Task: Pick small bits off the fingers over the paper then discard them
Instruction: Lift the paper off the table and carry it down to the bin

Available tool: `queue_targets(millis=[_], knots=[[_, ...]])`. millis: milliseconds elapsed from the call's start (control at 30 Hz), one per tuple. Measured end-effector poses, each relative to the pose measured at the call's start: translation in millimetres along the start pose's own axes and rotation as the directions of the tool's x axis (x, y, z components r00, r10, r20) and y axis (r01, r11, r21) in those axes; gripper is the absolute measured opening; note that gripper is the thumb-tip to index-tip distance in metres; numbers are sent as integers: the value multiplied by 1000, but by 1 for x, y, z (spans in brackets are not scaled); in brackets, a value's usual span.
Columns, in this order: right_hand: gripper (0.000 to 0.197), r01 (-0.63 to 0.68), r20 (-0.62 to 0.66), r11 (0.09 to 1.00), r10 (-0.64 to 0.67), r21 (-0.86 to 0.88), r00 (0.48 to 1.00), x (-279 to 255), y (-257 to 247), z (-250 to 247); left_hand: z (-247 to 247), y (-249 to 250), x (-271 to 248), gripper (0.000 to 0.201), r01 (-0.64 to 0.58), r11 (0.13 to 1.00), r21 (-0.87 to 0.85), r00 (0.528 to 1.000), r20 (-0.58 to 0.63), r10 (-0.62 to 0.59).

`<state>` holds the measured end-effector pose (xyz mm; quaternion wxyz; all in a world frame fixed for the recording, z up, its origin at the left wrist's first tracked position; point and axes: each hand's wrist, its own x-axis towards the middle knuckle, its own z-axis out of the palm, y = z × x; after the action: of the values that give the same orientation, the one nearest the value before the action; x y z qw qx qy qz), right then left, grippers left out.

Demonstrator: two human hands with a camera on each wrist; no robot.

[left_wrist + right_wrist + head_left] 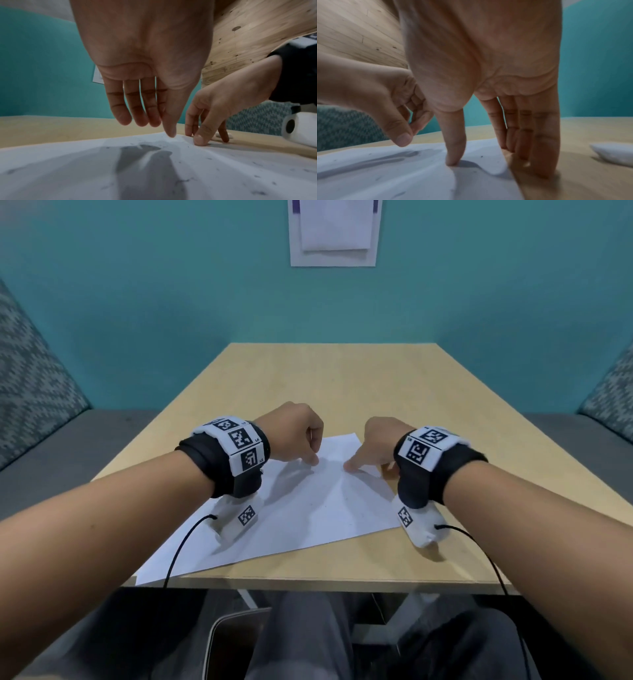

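Head View: Both Hands Meet Over Speckled Paper

Head camera frames a white sheet of paper (308,508) lying askew on a pale wooden surface (428,392), its near corner reaching the front edge. The left hand (296,433) hangs over the sheet's far part with fingers relaxed and pointing down, thumb tip at or just above the paper, gripping nothing. The right hand (373,450) stands at the sheet's far right edge, its thumb (453,148) pressing the paper and its straight fingers (544,142) planted on the bare wood just beside it; the paper edge buckles up between them. The two hands sit near each other but apart. Small dark bits (187,146) dot the sheet around the thumbs. Black wrist bands (442,470) carry white panels printed with square black coded markers; tiny lettering beside them is too small to read. A white paper notice (334,232) hangs on the teal wall (171,302), its writing illegible. A small white lump (614,154) rests on the wood to the right.
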<state>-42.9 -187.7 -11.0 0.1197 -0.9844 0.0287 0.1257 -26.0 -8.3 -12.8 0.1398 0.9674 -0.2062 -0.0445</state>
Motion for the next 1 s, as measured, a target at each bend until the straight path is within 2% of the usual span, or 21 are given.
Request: queue_targets(millis=[133, 267, 467, 533, 633, 800, 1000], knots=[[39, -58, 59, 995, 63, -81, 996, 4, -16, 0, -7, -19, -8, 23, 57, 998, -18, 998, -29, -57], [43, -111, 99, 991, 118, -78, 988, 7, -20, -3, -11, -41, -18, 26, 140, 990, 12, 989, -43, -139], [39, -162, 159, 986, 164, -25, 974, 15, -15, -1, -10, -66, -24, 60, 293, 953, 77, 953, 59, -298], [42, -182, 162, 983, 180, -3, 970, 17, -13, 0, -9, -72, -27, 66, 321, 942, 102, 936, 119, -332], [44, -203, 180, 979, 197, 15, 964, 15, -14, -1, -7, -74, -29, 64, 330, 940, 89, 929, 148, -340], [40, -185, 138, 982, 177, 46, 974, 11, -14, 1, -7, -73, -29, 62, 374, 927, 37, 917, 136, -375], [19, -140, 132, 944, 104, 299, 986, 13, 4, 4, -8, -79, -43, 50, 413, 910, 24, 904, 105, -414]])
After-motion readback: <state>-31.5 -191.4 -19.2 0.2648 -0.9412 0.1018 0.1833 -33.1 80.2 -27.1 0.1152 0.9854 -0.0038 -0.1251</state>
